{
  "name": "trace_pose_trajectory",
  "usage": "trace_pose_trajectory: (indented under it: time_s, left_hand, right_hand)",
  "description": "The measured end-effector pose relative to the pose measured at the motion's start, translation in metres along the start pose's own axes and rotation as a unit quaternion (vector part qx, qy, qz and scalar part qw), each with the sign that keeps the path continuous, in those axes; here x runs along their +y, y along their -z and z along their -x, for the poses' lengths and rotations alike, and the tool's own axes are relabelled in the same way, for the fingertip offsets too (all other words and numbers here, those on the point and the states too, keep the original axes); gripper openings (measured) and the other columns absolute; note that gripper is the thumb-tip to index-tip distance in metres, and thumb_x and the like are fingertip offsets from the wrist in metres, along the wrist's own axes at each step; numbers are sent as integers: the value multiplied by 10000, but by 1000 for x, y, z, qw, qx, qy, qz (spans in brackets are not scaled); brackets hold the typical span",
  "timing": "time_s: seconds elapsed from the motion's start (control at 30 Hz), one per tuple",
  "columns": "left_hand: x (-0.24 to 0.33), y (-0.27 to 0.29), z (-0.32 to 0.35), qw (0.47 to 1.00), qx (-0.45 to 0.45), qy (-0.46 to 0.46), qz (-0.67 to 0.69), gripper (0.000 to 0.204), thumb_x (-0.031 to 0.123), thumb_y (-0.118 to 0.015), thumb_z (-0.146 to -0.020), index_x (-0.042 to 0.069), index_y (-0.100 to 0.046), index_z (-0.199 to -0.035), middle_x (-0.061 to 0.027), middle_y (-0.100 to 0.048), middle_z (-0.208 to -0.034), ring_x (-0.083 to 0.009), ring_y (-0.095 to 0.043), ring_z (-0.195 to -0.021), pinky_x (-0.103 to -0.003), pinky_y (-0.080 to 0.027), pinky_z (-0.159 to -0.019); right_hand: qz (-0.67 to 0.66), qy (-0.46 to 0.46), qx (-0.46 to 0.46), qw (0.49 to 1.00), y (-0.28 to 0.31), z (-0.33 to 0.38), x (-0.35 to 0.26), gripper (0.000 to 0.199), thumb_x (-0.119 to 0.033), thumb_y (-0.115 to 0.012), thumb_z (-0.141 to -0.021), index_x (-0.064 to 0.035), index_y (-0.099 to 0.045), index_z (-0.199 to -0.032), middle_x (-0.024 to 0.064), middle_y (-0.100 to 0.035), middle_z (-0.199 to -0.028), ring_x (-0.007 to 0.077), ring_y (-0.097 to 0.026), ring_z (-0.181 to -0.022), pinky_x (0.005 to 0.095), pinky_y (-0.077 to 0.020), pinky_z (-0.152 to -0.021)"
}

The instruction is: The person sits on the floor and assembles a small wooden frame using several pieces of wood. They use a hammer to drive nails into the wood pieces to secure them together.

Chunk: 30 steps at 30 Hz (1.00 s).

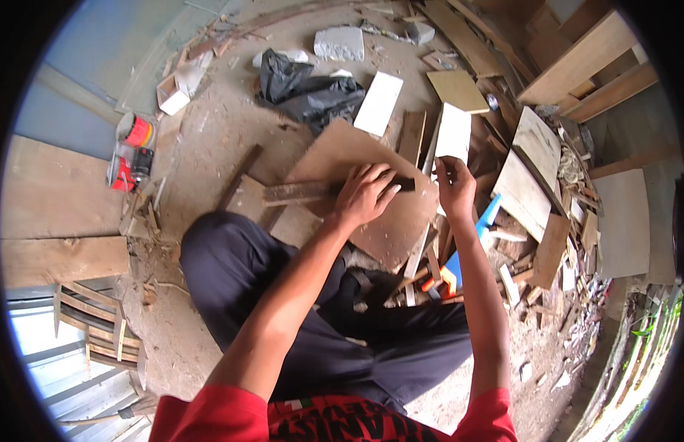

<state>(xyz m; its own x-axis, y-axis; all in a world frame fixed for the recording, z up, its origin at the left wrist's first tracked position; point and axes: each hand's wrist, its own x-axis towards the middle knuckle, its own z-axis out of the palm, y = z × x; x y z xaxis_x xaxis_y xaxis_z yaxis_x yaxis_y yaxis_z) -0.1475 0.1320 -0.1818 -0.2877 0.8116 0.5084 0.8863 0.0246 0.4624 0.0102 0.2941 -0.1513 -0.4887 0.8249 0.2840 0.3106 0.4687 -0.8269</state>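
My left hand lies over a narrow wooden strip, its fingers curled down on it. The strip rests across a brown board in front of my legs, and its dark far end pokes out beyond my fingers. Close to the board's right corner, my right hand is raised with thumb and fingers pinched together; anything between them is too small to make out. Beside my right forearm, a blue tool with an orange end lies among the wood scraps, partly hidden by the arm.
Scrap wood and panels, including a pale panel, are heaped on the right. Ahead lie a black plastic bag, a white board and a concrete block. Cans stand at the left. My crossed legs border the work.
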Motion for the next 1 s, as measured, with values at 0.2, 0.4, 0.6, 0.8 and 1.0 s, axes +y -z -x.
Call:
trace_pose_trajectory:
  time_s: [0.2, 0.4, 0.6, 0.8, 1.0]
  left_hand:
    - [-86, 12, -46, 959, 95, 239, -117, 429, 375, -542, -993, 34, -621, -1240, -174, -581, -1285, -354, -542, -1195, -504, -374, -1059]
    - [-105, 9, -50, 910, -87, 329, -237, 451, 387, -463, -1012, 12, -503, -1258, -193, -594, -1168, -374, -601, -1096, -542, -453, -946]
    - [-100, 14, -55, 909, -110, 325, -235, 357, 364, -479, -1013, 20, -509, -1105, -195, -600, -1015, -390, -642, -930, -518, -513, -777]
    - [-103, 17, -63, 916, -108, 328, -204, 344, 322, -504, -1003, 2, -506, -1130, -215, -602, -986, -395, -641, -888, -493, -518, -746]
    - [-105, 22, -64, 923, -91, 338, -162, 347, 305, -524, -991, -9, -511, -1139, -213, -605, -962, -388, -645, -880, -471, -524, -737]
  right_hand:
    - [-47, -18, -101, 994, -40, -70, 2, 216, -146, -687, -923, 45, -687, -1024, 139, -741, -847, 182, -713, -774, 313, -545, -716]
    - [9, -25, -235, 972, -107, -148, 18, 181, -161, -713, -880, 13, -706, -932, 130, -744, -822, 210, -724, -748, 342, -551, -712]
    - [41, 61, -369, 926, -207, -183, 70, 174, -154, -720, -828, -18, -725, -937, 154, -737, -880, 293, -723, -780, 385, -568, -746]
    - [121, 73, -441, 886, -253, -176, 108, 199, -189, -688, -859, -41, -724, -988, 174, -727, -956, 356, -700, -892, 423, -558, -818]
    - [3, 172, -259, 950, -258, -211, 29, 165, -162, -666, -916, -6, -659, -967, 206, -687, -892, 403, -675, -845, 446, -540, -737]
